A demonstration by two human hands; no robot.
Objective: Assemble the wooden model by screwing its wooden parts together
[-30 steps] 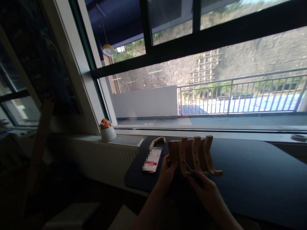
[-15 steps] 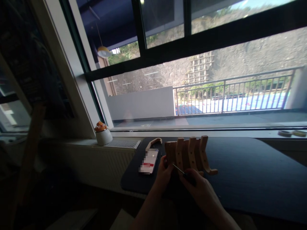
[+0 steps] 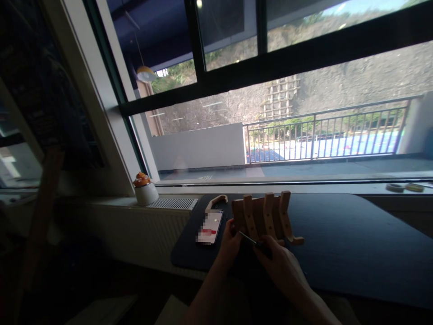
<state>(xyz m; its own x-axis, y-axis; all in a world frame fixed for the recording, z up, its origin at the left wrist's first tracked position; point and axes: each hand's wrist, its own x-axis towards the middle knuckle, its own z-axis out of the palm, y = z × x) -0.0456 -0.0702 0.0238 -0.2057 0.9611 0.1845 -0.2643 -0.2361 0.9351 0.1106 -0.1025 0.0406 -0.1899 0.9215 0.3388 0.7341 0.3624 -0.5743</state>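
Note:
A brown wooden board [image 3: 238, 215] bearing three pale curved wooden hooks [image 3: 269, 216] is held tilted over the dark table. My left hand [image 3: 231, 239] is closed on the board's lower left corner. In my right hand [image 3: 275, 257] is a screwdriver [image 3: 249, 238] with a dark handle. Its thin metal shaft points up and left, with the tip close to my left thumb; whether it touches anything there I cannot tell. A loose wooden hook [image 3: 216, 201] lies on the table behind a phone [image 3: 210, 229], left of the board.
The dark table [image 3: 338, 239] stretches right under the window. A white jar with an orange top [image 3: 145, 192] stands on the sill left, beside a radiator [image 3: 158, 225]. Rolls of tape [image 3: 395, 187] lie on the sill at right. A plank [image 3: 45, 212] leans at far left.
The screwdriver tip has moved from the leftmost hook's screw hole leftward and down to beside my left thumb. My left hand still grips the board. The camera view has turned slightly right.

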